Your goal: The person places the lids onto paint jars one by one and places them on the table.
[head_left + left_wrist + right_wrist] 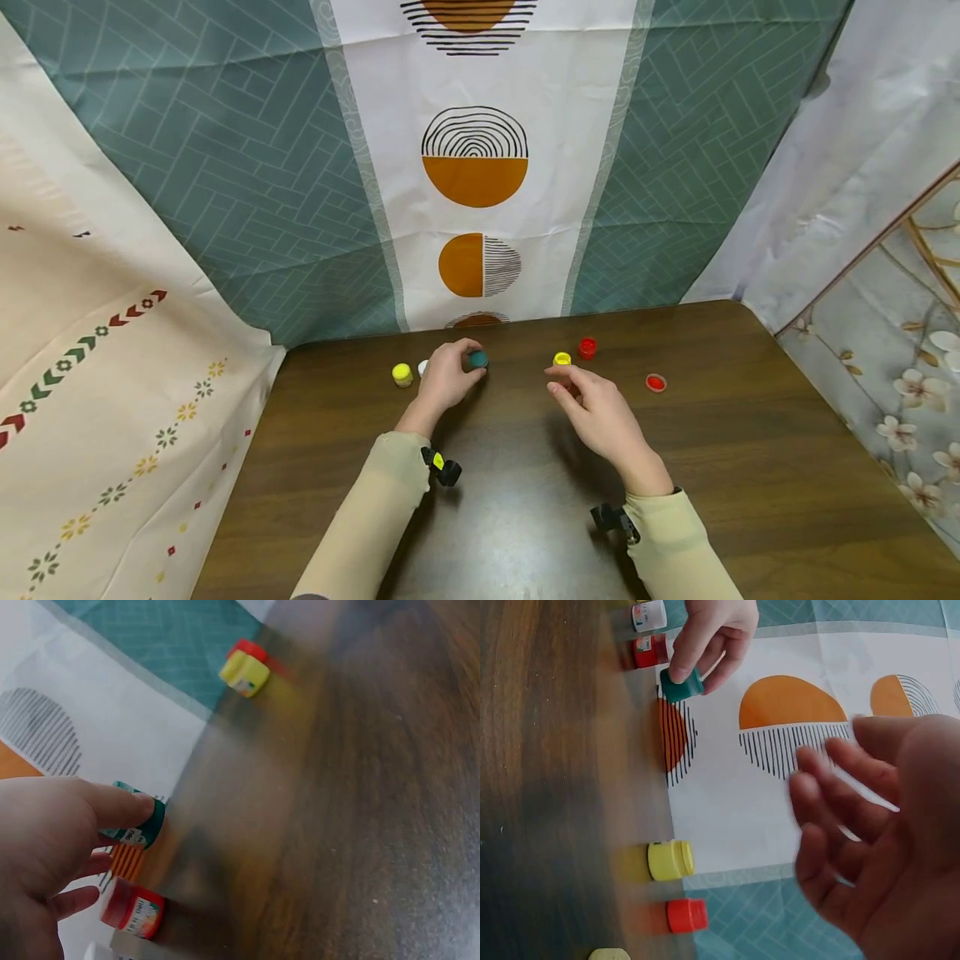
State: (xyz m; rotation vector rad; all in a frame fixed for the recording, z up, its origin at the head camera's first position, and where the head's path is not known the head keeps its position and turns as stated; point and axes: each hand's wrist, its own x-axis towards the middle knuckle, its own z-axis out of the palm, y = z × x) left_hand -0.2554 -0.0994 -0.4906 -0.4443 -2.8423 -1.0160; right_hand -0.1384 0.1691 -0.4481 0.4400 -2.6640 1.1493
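Small pots (587, 347) along the table's (750, 467) far edge, before the backdrop (247, 167).

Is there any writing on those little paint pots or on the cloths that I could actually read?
No text can be read here.
Green pot, pinched by the left hand: white label, print too blurred.
Red pot beside it: label with small print, too blurred.
Yellow pot: label too small to read.
White-labelled pot: print too small.
Backdrop cloth: only half-circle patterns, no words.
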